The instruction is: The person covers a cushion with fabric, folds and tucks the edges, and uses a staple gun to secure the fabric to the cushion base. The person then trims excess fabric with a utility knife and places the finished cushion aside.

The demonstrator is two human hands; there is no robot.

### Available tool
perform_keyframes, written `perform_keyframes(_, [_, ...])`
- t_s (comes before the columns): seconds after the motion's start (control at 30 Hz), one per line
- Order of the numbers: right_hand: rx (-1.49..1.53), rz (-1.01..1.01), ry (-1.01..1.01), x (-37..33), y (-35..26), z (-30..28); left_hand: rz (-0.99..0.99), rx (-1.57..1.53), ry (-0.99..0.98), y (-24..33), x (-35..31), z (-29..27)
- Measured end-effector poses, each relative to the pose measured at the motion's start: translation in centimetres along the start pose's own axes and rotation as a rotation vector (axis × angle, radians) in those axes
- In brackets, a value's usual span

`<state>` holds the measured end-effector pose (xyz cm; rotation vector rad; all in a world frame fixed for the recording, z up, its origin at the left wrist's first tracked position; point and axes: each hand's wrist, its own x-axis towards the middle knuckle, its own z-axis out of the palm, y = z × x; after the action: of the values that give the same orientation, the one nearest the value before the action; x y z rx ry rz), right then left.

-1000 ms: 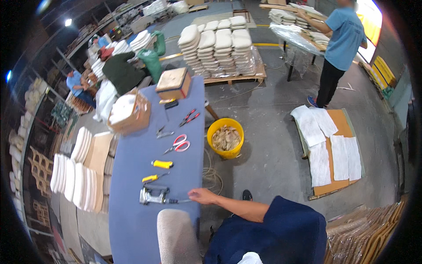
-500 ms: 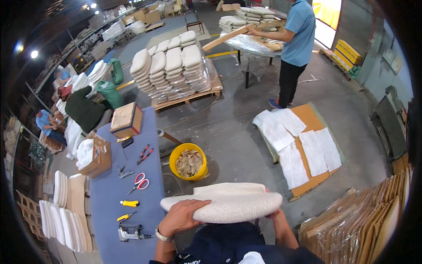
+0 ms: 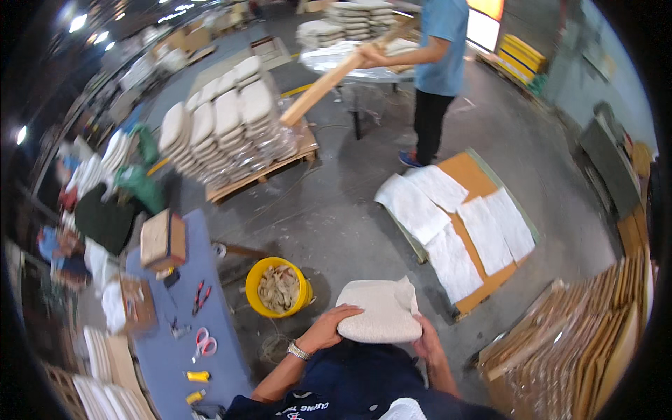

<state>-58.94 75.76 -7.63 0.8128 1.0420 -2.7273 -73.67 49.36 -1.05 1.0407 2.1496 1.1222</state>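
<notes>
A cream fabric-covered seat cushion is held close in front of my body, its broad face turned up. My left hand grips its left edge, with the thumb lying over the top. At the right edge, my right hand holds on from the side, its fingers partly hidden beneath. A loose flap of fabric sticks up at the cushion's far right corner. The cushion's underside cannot be seen.
On my left, a blue table bears red-handled scissors, pliers and boxes. A yellow bucket holds scraps. White sheets lie on cardboard ahead right. Cushions are stacked on a pallet; a co-worker holds a wooden board.
The cushion has turned in my hands from its long side to a shorter one, and my hands are closer together. My view has swung right. The co-worker's board now points more steeply down.
</notes>
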Motion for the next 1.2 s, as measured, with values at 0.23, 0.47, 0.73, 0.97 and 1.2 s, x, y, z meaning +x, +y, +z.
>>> perform_keyframes(0.23, [0.026, 0.12, 0.185, 7.9, -8.6, -2.7, 0.087, -0.01, -0.059, -0.6, 13.1, -1.6])
perform_keyframes(0.47, [0.284, 0.032, 0.446, 2.9, -6.2, -4.3, 0.4, 0.151, -0.706, 3.3, 26.5, 0.2])
perform_keyframes(0.73, [0.402, -0.196, 0.765, 9.0, -6.4, -11.1, 0.228, 0.212, -0.667, -2.6, 37.2, 7.4])
perform_keyframes(0.97, [0.116, -0.222, 0.919, 19.9, -16.6, -20.6, -0.36, -0.021, -0.25, -15.3, 34.1, 9.0])
perform_keyframes(1.2, [0.075, -0.341, 0.853, 28.0, -22.9, -25.8, -0.572, 0.328, -0.361, -25.0, 25.5, -0.4])
